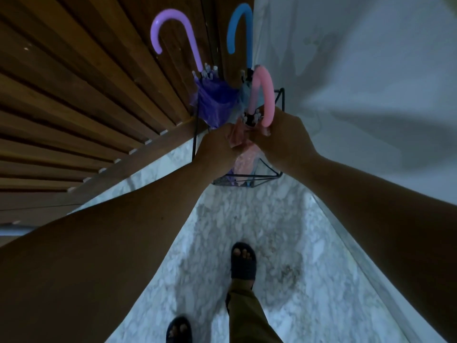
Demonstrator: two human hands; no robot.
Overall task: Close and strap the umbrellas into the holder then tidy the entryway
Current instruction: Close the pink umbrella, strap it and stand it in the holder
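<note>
Below us, our hands meet over a black wire-frame umbrella holder standing on the pale marble floor, in the corner between a slatted wooden wall and a white wall. Three closed umbrellas stand inside it. The purple umbrella with a lilac hooked handle sits at the holder's left side, leaning against the slats. The pale blue-grey umbrella with a blue hooked handle stands at the back, between the purple one and the white wall. The pink umbrella with a pink hooked handle is nearest to us, its translucent pink canopy running down into the frame.

Our left hand is closed around the gathered pink canopy just under the white rib tips. Our right hand touches it from the other side, fingers pinched on the same fabric, with the tip of the pink handle resting against its back. We cannot tell whether a strap lies between the fingers, since the hands hide that spot.

Lower down, our feet in dark open sandals stand on the marble.
</note>
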